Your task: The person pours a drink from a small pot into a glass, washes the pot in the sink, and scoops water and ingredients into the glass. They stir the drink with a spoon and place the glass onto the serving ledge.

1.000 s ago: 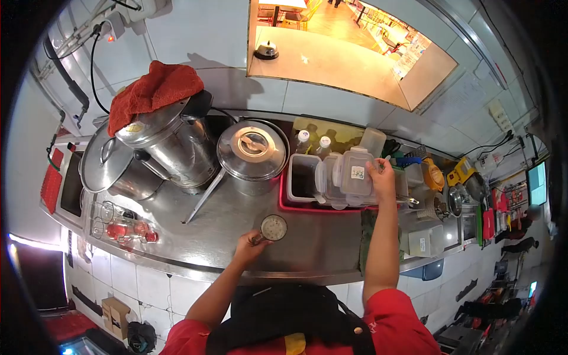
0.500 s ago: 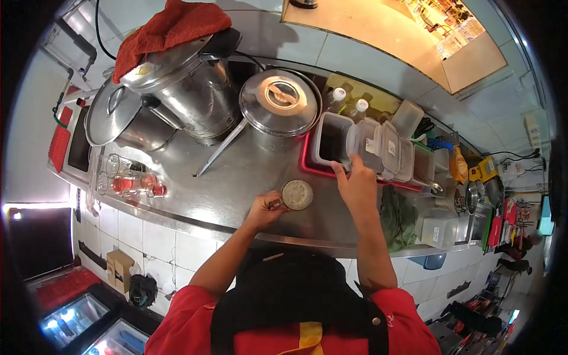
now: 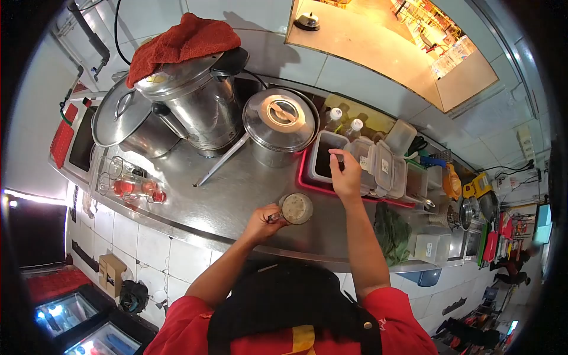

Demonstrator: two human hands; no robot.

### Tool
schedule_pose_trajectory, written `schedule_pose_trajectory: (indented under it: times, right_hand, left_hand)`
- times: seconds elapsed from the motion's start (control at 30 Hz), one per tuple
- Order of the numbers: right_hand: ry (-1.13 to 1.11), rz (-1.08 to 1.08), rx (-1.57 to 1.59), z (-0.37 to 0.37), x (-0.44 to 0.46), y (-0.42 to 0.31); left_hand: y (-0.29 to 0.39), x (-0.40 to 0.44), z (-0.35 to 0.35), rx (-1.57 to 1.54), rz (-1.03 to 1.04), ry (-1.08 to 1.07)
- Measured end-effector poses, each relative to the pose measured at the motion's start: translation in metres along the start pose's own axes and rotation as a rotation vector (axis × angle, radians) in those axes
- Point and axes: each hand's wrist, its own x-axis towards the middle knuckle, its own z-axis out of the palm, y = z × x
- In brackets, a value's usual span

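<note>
My left hand is wrapped round the handle of a glass mug. A pale, frothy drink fills the mug, which is upright over the steel counter. My right hand is over the near right edge of an open plastic container with dark contents. Its thumb and forefinger are bent together in a pinch, and what they hold, if anything, is hidden. Clear plastic lids stand just right of that hand. The container sits in a red tray.
Left on the steel counter are glasses with red contents, a large pot and a steel urn under a red cloth. A lidded pot has its long handle pointing towards me. A green cloth lies at right.
My right hand has moved from the container's front right corner to over its opening, its fingers drawing together. My left hand still grips the mug. The whole view has shifted slightly.
</note>
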Motion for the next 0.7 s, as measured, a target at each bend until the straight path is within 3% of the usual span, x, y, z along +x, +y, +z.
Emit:
schedule_pose_trajectory:
  times: [0.17,0.23,0.5,0.7]
  right_hand:
    - [0.081,-0.163,0.0,-0.027,0.003,0.006]
    - [0.031,-0.064,0.062,-0.042,0.005,0.005]
    - [0.027,-0.029,0.146,-0.069,0.023,0.007]
    - [-0.018,0.166,0.296,-0.085,0.033,0.0]
  left_hand:
    - [0.0,0.005,0.005,0.008,-0.085,-0.004]
    - [-0.002,0.009,0.008,0.011,-0.096,-0.007]
    - [0.022,0.021,0.021,-0.152,-0.191,0.053]
    - [0.021,0.027,0.023,-0.119,-0.245,0.044]
